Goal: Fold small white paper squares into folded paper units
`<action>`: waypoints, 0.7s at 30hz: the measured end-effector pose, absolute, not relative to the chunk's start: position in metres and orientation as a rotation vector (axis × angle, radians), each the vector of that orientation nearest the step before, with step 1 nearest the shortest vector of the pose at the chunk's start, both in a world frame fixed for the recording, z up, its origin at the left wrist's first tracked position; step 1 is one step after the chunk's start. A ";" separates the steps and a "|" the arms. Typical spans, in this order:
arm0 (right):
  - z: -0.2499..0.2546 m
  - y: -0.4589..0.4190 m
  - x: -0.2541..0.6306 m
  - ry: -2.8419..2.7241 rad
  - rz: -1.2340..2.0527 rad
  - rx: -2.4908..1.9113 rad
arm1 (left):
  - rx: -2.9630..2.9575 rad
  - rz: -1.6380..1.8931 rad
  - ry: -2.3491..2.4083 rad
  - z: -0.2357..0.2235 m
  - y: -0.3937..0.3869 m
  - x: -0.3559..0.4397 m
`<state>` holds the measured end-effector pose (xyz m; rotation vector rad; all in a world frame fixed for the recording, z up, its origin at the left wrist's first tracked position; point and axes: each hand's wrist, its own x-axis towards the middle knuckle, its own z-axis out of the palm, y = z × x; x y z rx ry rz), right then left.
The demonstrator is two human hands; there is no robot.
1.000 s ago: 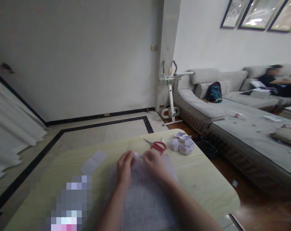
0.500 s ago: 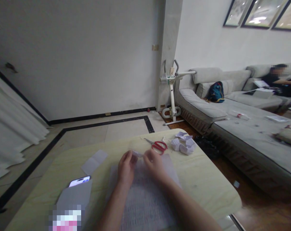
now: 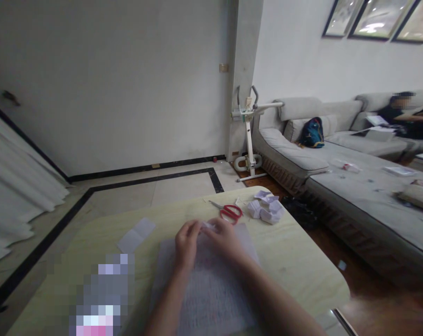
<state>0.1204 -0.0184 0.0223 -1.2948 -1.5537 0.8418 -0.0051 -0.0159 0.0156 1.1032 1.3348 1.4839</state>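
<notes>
Pinching a small whitish paper piece between them, the left hand and right hand have their fingers closed on its two ends. The piece is over the far end of a sheet covered in lines of writing, which lies flat on the pale bench. Just beyond the right hand lie red-handled scissors, with folded paper pieces beside them. A creased paper slip lies apart, to the left of the left hand.
</notes>
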 end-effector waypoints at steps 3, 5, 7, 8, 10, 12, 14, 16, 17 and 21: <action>0.023 -0.018 0.121 -1.524 0.896 -1.295 | 1.048 1.483 1.299 0.011 -0.015 -0.004; 0.022 -0.017 0.121 -1.512 0.927 -1.281 | 0.968 1.488 1.236 0.009 -0.015 -0.003; 0.022 -0.017 0.122 -1.502 0.952 -1.275 | 0.875 1.491 1.160 0.009 -0.015 -0.001; 0.022 -0.016 0.123 -1.498 0.959 -1.275 | 0.834 1.495 1.130 0.009 -0.015 0.000; 0.023 -0.016 0.123 -1.494 0.963 -1.283 | 0.785 1.500 1.091 0.012 -0.016 0.001; 0.024 -0.016 0.124 -1.493 0.957 -1.285 | 0.773 1.511 1.075 0.014 -0.017 0.001; 0.024 -0.015 0.124 -1.487 0.951 -1.281 | 0.795 1.516 1.074 0.014 -0.017 0.001; 0.023 -0.014 0.125 -1.488 0.957 -1.264 | 0.882 1.477 1.100 0.015 -0.017 0.000; 0.022 -0.014 0.125 -1.491 0.958 -1.256 | 0.943 1.441 1.118 0.015 -0.018 -0.001; 0.020 -0.013 0.126 -1.505 0.937 -1.243 | 1.098 1.325 1.197 0.015 -0.018 -0.003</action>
